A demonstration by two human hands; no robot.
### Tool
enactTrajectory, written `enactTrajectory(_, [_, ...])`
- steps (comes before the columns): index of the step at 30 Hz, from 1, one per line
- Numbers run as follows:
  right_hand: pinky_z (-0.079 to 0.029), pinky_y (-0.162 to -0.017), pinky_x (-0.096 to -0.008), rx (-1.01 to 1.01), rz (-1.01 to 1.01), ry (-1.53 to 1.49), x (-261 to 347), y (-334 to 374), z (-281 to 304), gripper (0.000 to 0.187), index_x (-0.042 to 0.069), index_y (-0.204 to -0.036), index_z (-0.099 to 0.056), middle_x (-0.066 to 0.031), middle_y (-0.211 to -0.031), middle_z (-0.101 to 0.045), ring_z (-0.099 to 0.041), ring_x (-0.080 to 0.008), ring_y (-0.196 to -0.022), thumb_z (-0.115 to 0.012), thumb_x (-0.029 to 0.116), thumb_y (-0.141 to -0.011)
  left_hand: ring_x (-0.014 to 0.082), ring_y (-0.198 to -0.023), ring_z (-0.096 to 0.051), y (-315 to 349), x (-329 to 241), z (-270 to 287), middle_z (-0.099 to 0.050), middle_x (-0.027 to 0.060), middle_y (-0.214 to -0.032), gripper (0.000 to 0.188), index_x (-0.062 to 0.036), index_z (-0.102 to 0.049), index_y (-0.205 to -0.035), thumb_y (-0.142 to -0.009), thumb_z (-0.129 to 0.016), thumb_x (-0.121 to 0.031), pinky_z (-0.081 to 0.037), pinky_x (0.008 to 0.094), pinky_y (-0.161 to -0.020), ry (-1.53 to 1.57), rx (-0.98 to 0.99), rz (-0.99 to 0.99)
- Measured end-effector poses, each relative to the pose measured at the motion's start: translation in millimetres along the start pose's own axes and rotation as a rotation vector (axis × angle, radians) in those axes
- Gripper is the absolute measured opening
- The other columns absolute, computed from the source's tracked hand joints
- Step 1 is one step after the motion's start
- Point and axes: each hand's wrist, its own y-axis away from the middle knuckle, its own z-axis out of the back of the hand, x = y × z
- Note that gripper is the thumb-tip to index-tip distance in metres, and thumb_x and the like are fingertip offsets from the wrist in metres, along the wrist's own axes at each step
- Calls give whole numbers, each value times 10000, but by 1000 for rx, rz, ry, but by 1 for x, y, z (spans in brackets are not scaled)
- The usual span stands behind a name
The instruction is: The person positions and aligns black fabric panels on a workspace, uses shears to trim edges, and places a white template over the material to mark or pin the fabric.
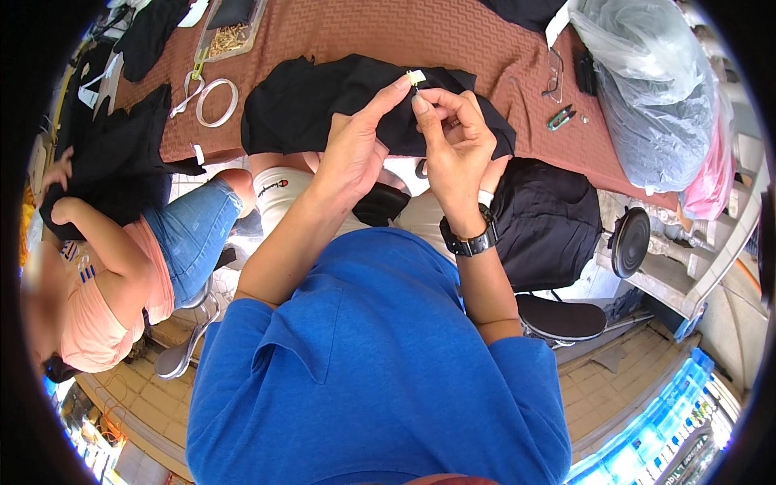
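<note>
Stretching left to right along table's near edge, black cloth [315, 97] is laid over brown tablecloth [364, 32], long axis crosswise. Small pale tag [416, 78], at cloth's far side, is pinched by left hand [354, 153], pointing rightward off thumb tip. Right hand [459, 137] is curled close beside, thumb and forefinger pressed together; anything between them too small to tell.

Black garment [295, 109]: matt cloth; bag [651, 101]: glossy plastic.

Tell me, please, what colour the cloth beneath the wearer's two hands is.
The cloth is black; it shows best in the head view.
</note>
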Motion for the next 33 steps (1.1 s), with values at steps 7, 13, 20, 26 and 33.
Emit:
enactTrajectory(7, [-420, -631, -191, -12, -10, -33, -4, 1, 0, 115, -9, -985, -722, 13, -817, -506, -495, -47, -705, -736, -14, -871, 150, -1028, -655, 0, 2, -1, -693, 86, -1086, 314, 9, -679, -1140, -919, -724, -210, -537, 343, -889, 11, 15, -3])
enactTrajectory(13, [-432, -640, -191, -16, -26, -62, -4, 0, 0, 111, -13, -979, -719, 11, -819, -507, -503, -46, -715, -737, -19, -870, 135, -998, -676, 2, 1, -5, -707, 60, -1065, 277, -6, -684, -1140, -928, -713, -183, -541, 302, -885, -20, -32, 1])
enactTrajectory(20, [-437, -634, -192, -8, -14, -62, -5, -2, 2, 99, -18, -971, -720, 11, -821, -510, -512, -52, -714, -736, -18, -873, 119, -1009, -657, 1, 2, -6, -705, 52, -1057, 296, 5, -691, -1146, -913, -731, -173, -517, 286, -898, -33, -50, -18])
enactTrajectory(26, [-460, -637, -198, 1, -57, -121, -3, -3, 1, 93, -22, -972, -720, 6, -825, -542, -540, -55, -713, -736, 5, -885, 113, -997, -657, 1, 3, -5, -705, 49, -1040, 302, 12, -689, -1146, -909, -733, -169, -522, 290, -879, -42, -43, -41])
enactTrajectory(33, [-478, -665, -205, 1, -148, -154, 1, -3, 2, 74, -23, -960, -718, -10, -866, -590, -570, -65, -735, -727, -13, -887, 95, -980, -648, 4, 1, -7, -702, 36, -1021, 263, 5, -706, -1102, -904, -736, -166, -500, 270, -883, -65, -45, -26])
